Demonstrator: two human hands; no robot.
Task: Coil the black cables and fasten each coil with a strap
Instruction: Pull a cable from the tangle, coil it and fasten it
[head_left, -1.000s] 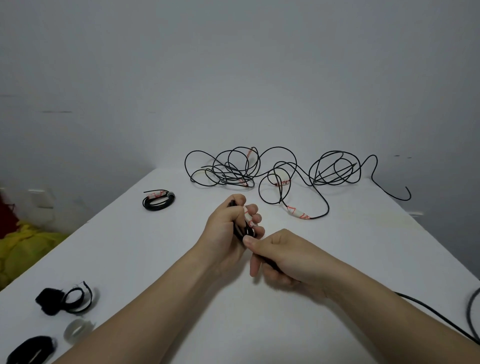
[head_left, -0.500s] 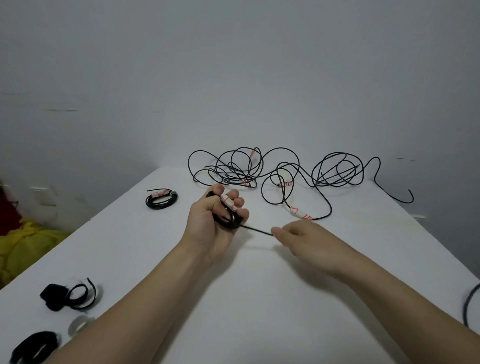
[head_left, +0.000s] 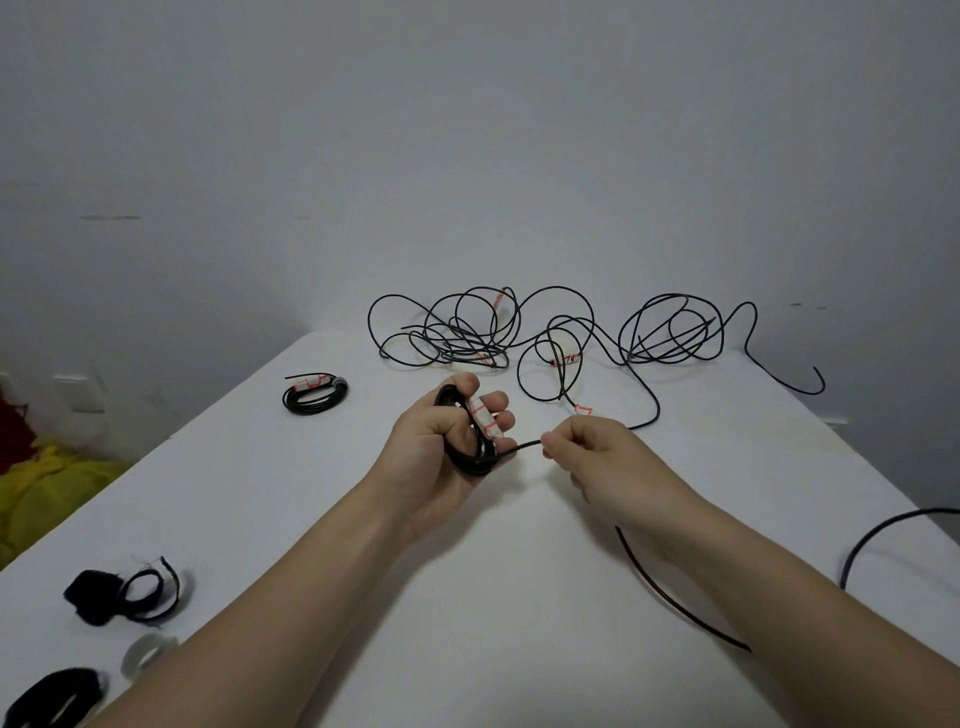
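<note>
Black straps (head_left: 98, 597) lie at the near left of the tabletop (head_left: 311, 519). Further in, the left hand (head_left: 436, 452) is curled round a small coil (head_left: 466, 458). Just beside it, the right hand (head_left: 597, 457) pinches the cable (head_left: 524, 445) running off that coil. Beyond, a second coil (head_left: 314, 399) sits to the left, and a tangle (head_left: 519, 338) sprawls along the far edge.

A small coil of thin black cable (head_left: 469, 461), bearing a white red-marked label, is gripped in the left hand (head_left: 434, 452); its tail runs right into the right hand's (head_left: 592, 452) pinch. Loose black cables (head_left: 467, 349) lie tangled at the far side. A flat labelled black coil (head_left: 314, 399) lies far left, and black fabric straps (head_left: 93, 597) near left.
</note>
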